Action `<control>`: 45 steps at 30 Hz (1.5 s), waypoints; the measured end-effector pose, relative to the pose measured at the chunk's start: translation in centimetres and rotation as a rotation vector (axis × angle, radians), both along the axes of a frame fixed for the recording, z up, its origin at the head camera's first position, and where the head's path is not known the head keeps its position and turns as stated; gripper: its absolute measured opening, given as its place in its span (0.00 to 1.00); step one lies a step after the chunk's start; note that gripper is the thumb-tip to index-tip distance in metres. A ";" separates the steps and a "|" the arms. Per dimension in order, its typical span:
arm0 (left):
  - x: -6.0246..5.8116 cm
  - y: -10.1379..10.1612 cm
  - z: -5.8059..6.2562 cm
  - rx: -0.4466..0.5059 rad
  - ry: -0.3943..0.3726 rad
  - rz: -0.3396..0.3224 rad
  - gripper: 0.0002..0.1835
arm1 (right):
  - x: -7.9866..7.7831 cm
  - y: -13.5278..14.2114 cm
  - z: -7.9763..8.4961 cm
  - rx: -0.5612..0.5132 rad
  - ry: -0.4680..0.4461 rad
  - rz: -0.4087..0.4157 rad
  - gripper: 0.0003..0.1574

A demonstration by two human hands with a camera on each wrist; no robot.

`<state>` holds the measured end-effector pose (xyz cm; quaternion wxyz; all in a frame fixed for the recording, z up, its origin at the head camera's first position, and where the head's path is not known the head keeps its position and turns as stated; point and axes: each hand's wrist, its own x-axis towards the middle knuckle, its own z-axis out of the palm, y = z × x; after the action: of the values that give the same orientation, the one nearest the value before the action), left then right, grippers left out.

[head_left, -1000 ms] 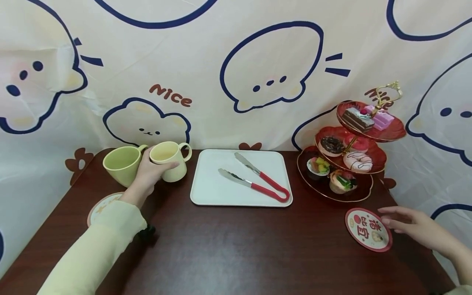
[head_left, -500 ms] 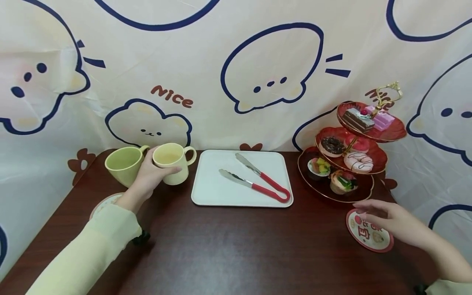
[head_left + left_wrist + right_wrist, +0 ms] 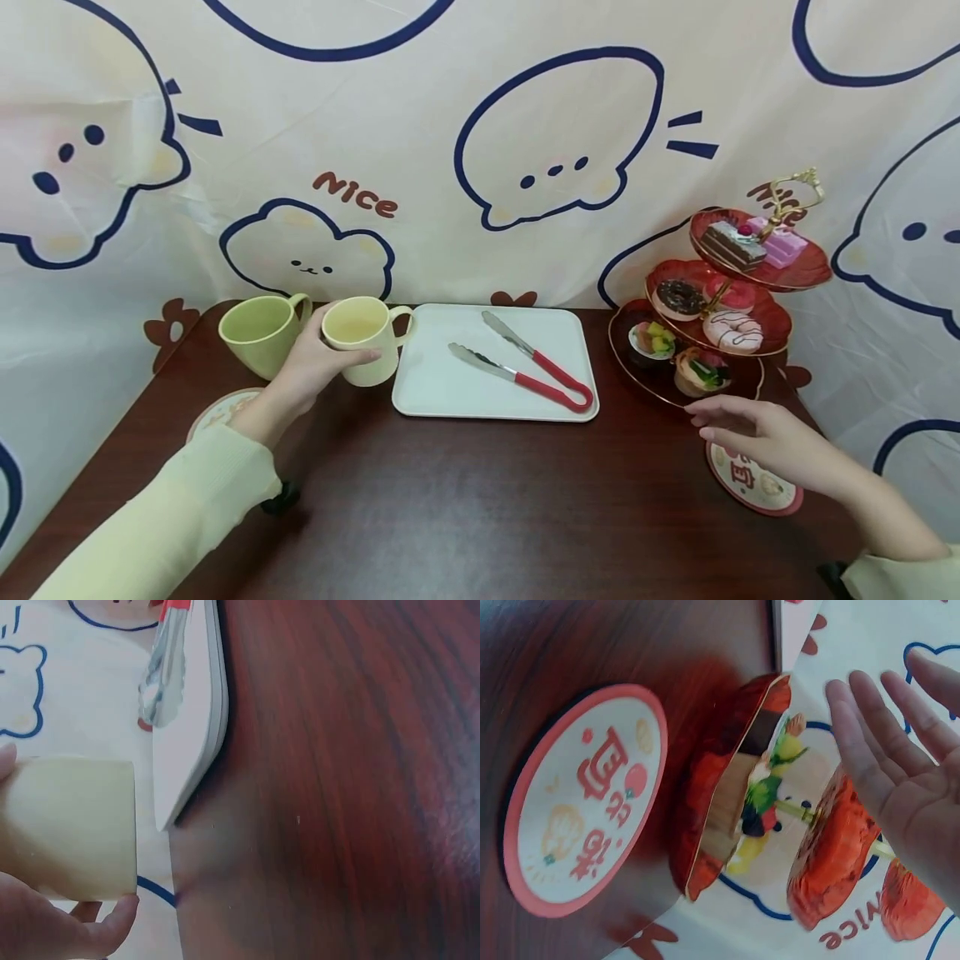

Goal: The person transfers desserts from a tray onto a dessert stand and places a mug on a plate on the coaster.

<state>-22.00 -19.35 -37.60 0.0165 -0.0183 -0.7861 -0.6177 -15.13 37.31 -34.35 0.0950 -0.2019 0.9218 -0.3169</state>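
Note:
My left hand (image 3: 309,365) grips a pale yellow mug (image 3: 358,335) around its body, thumb at the front, the mug's handle pointing right. In the left wrist view the mug (image 3: 71,825) shows its smooth side between thumb and fingers. A green cup (image 3: 258,335) stands just left of that hand. My right hand (image 3: 780,450) holds nothing; its fingers are extended over the table, close to the front of a three-tier dessert stand (image 3: 780,321). Below it lies a round red-rimmed coaster (image 3: 750,483), partly covered by the hand in the head view.
A white tray (image 3: 427,392) with red-handled tongs (image 3: 551,387) on it lies at the middle back. The stand carries cakes, donuts (image 3: 733,332) and cupcakes (image 3: 701,371). Another coaster (image 3: 217,410) lies partly behind the left forearm. A printed cloth (image 3: 420,167) hangs behind the table.
The yellow mug has moved right and slightly nearer in my left hand, away from the green cup. My right hand has moved left, from the coaster's right edge to above its far side.

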 end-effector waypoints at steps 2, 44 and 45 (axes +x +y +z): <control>0.3 0.2 0.1 0.012 -0.011 -0.014 0.51 | 0.0 -0.6 0.1 0.002 0.037 -0.015 0.20; 6.2 10.3 0.1 0.141 0.044 -0.416 0.50 | -0.6 -7.9 -1.8 -0.175 0.056 0.115 0.18; 6.3 10.5 0.1 0.146 0.045 -0.427 0.50 | -0.6 -8.1 -1.8 -0.176 0.056 0.120 0.18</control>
<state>-15.71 -8.89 -37.52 -0.0956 -0.1966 -0.7170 -0.6619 -15.74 29.19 -36.16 0.0700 -0.2732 0.8790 -0.3846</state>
